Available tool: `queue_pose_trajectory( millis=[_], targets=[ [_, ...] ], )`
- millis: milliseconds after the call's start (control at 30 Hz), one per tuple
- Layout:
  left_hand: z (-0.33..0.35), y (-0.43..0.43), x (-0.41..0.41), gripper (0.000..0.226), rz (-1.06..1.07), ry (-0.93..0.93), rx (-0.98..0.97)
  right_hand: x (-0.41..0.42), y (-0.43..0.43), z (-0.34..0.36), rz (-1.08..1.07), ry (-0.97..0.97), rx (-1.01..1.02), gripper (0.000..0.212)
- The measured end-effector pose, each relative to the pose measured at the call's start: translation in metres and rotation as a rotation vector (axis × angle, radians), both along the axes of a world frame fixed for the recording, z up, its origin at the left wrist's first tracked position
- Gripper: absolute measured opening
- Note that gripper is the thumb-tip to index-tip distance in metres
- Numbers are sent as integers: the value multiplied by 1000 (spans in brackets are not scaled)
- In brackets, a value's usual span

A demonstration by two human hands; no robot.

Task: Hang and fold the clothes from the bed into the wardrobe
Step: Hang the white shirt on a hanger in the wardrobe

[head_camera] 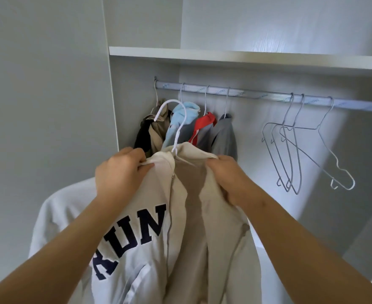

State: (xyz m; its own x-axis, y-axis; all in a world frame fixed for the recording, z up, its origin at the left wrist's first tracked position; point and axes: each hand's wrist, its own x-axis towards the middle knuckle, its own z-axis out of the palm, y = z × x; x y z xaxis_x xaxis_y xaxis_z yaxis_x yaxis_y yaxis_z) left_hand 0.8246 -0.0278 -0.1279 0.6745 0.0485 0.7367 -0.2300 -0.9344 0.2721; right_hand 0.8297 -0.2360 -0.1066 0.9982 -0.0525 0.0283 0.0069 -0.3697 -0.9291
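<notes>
Both hands, left hand [120, 172] and right hand [226, 176], have their fingers curled round the collar edges of a cream zip-up hooded sweatshirt with dark letters [150, 233], held near, below the silver wardrobe rail [268, 96]. It sits on a white wire hanger [177, 123] whose hook is not yet on the rail. If a shoulder is seated unevenly, the sweatshirt could slide off when lifted.

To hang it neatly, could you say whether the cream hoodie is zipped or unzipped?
Unzipped: the cream hoodie has its front halves apart, inner lining showing between.

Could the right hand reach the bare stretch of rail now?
Probably, once it lets go: the right hand grips the hoodie, yet the rail is bare between the grey top and the empty hangers.
</notes>
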Motion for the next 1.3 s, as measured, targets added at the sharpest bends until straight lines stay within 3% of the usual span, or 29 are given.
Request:
queue_pose_trajectory(
  millis=[100,133,200,233,300,400,467,533,600,633,700,767,833,900,967,1033,1200,1300],
  targets=[
    [-2,8,2,20,-125,0,-150,-14,5,2,204,-54,82,29],
    [-2,13,1,22,-166,10,-192,-16,2,-1,209,-181,-14,31],
    [-1,19,-3,26,-227,51,-304,-9,-10,-8,60,-545,-425,28],
    [-1,20,-4,26,-269,67,-355,-6,-14,-10,5,-634,-597,30],
    [1,21,-4,25,-376,95,-394,-3,-23,-18,97,-540,-702,34],
    [0,20,-2,27,-529,209,-344,-6,-28,-37,241,-329,-548,9],
    [-2,19,-2,34,-633,330,-332,-6,-32,-49,196,-349,-463,14],
    [6,25,1,46,-697,349,-542,-6,-36,-54,158,-347,-403,17],
    [26,42,6,52,-788,179,-954,-6,-41,-59,126,-299,-378,18],
    [36,50,9,48,-843,116,-1066,-7,-43,-63,97,-272,-368,19],
    [50,47,7,41,-845,137,-892,-6,-44,-71,44,-223,-362,23],
    [38,23,5,37,-682,324,-476,-3,-41,-75,1,-200,-381,25],
    [14,-4,5,15,-529,504,-253,1,-39,-77,-23,-186,-392,25],
    [-8,-19,9,17,-411,527,-248,2,-40,-77,-54,-170,-401,24],
    [-24,-28,13,28,-409,527,-276,3,-43,-77,-87,-165,-407,25],
    [-34,-38,16,36,-433,550,-185,3,-45,-76,-101,-169,-406,25],
    [-36,-50,24,17,-452,427,-16,2,-52,-76,-119,-161,-390,24],
    [-33,-41,29,10,-483,474,-140,0,-59,-80,-152,-151,-392,25]
  ],
)
